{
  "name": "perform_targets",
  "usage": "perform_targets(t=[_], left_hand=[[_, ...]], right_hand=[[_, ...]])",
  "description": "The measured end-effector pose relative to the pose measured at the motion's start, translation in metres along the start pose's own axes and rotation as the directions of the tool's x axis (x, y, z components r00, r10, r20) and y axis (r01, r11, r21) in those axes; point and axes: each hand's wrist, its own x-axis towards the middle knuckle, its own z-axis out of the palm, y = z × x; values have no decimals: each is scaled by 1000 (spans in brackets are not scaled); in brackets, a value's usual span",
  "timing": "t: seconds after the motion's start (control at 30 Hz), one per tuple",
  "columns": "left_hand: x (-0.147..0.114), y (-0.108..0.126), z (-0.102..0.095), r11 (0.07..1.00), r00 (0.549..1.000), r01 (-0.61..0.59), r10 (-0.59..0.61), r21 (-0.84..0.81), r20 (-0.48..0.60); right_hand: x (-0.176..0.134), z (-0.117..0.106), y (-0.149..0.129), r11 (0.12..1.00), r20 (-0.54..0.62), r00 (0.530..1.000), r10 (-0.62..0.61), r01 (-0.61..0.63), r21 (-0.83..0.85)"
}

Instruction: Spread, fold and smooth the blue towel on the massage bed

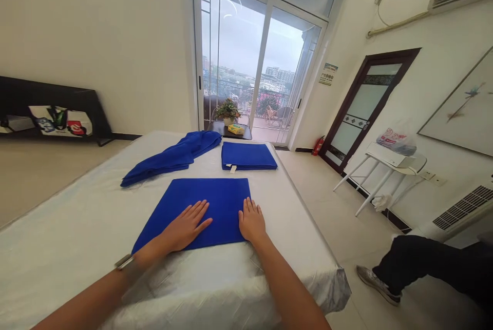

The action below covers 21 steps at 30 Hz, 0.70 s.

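A blue cloth (219,201) lies flat, folded into a rough rectangle, near the front of the covered table. My left hand (188,226) rests palm down on its left-middle part, fingers stretched out and thumb spread. Along the cloth's right edge lies my right hand (252,219), also flat with fingers extended. Beyond them sits a neat stack of folded blue cloth (249,155) with a white tag at its front edge. To the left of that stack is a loose, bunched pile of blue cloth (173,158).
A pale plastic sheet (96,212) covers the table and hangs over its edge. Behind it, a small dark table (246,132) holds a potted plant (228,110) and a yellow pack (236,129). At right, a person's leg (408,260) extends near the table corner.
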Motion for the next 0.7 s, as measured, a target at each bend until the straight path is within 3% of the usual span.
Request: perform_targets(t=[0.13, 0.23, 0.43, 0.57, 0.7], left_hand=[[-52, -36, 3, 993, 992, 115, -113, 28, -48], [-71, -41, 6, 990, 984, 142, -140, 12, -112], [-70, -31, 3, 988, 978, 151, -156, -47, -141], [-69, -32, 5, 987, 976, 144, -154, -77, -155], [-71, -34, -1, 983, 982, 164, -171, -80, -84]], right_hand=[[2, 0, 0, 1000, 1, 1000, 16, -16, -18], [2, -2, -3, 998, -21, 999, 25, -26, -58], [-26, -7, -10, 986, -48, 998, -27, 18, -169], [-51, 1, -8, 998, 34, 998, 46, -45, -48], [-57, 5, -7, 997, 31, 997, 77, -78, 19]])
